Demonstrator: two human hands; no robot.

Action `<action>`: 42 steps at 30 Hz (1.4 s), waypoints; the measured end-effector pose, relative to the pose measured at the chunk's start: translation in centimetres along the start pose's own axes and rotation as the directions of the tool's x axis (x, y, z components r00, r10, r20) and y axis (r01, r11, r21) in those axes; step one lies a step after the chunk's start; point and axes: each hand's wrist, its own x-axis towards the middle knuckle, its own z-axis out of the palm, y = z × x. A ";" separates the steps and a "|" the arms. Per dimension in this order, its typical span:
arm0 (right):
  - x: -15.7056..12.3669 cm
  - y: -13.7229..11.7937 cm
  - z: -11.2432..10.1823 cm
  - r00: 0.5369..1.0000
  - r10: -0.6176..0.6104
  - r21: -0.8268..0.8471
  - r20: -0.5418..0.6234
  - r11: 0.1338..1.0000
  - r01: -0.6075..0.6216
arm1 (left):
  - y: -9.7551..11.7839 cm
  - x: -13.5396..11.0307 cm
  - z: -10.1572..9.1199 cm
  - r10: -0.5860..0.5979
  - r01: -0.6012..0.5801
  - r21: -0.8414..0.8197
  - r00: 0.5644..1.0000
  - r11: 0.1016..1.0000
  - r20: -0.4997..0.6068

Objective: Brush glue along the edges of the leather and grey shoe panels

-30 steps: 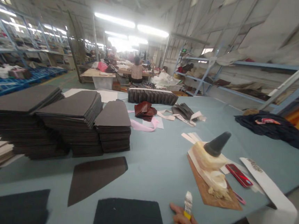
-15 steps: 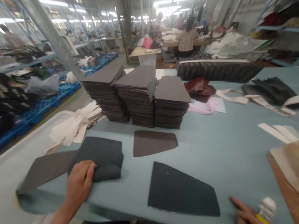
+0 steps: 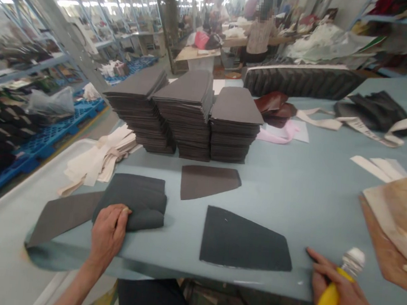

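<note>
My left hand (image 3: 110, 227) has its fingers curled on the near edge of a dark grey folded sheet of material (image 3: 135, 199), which lies partly over a flat brown-grey panel (image 3: 64, 216). In my right hand (image 3: 344, 293), at the table's front edge, is a brush (image 3: 328, 301) with a yellow handle and pale bristles; the index finger points out to the left. Between the hands a dark tapered panel (image 3: 245, 241) lies flat. A smaller brown-grey panel (image 3: 208, 182) rests behind it, in front of three tall stacks of like panels (image 3: 193, 123).
Pale fabric strips (image 3: 99, 157) lie at the left of the blue-green table (image 3: 293, 184). A stained sheet on a brown board (image 3: 393, 221) is at the right. Farther back are a reddish-brown piece (image 3: 274, 109), white tape (image 3: 355, 130) and a long dark row of pieces (image 3: 302, 83). Another person (image 3: 258, 38) is beyond.
The view has tipped downward, so the table things sit higher in it. My right hand has turned slightly, showing more of the brush handle. My left hand stays on the folded sheet.
</note>
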 end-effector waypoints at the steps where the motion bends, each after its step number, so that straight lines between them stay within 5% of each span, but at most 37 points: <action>1: 0.1 -0.1 -0.1 0.997 -0.078 -0.027 0.011 0.997 0.078 | -0.1 0.0 0.0 -0.001 0.001 0.000 1.000 1.000 0.002; 13: 0.2 -0.4 0.0 0.997 -0.072 0.017 0.031 0.997 0.071 | -0.8 0.6 0.6 0.069 -0.069 0.044 0.998 0.997 -0.004; 23: 0.4 -0.5 -0.2 0.998 -0.049 0.030 0.046 0.998 0.048 | -0.4 0.7 0.5 0.010 -0.012 0.045 0.999 0.999 0.051; 31: 0.3 -0.5 -0.2 0.998 -0.021 0.052 0.051 0.998 0.018 | -0.2 -0.2 0.0 -0.032 0.037 0.050 0.995 0.998 -0.100; 34: 0.4 -0.6 -0.3 0.998 -0.018 0.045 0.056 0.999 0.015 | 2.6 -0.7 -0.3 0.047 -0.042 0.046 0.991 0.998 -0.123; 37: 0.4 -0.7 -0.4 0.998 -0.006 0.049 0.065 0.999 0.003 | 7.6 -1.0 0.0 0.128 -0.129 -0.055 0.992 0.990 -0.017; 42: 0.5 -0.7 -0.4 0.996 -0.001 0.068 0.087 0.998 -0.005 | 15.5 -0.4 2.2 0.369 -0.310 -0.301 0.915 0.902 0.165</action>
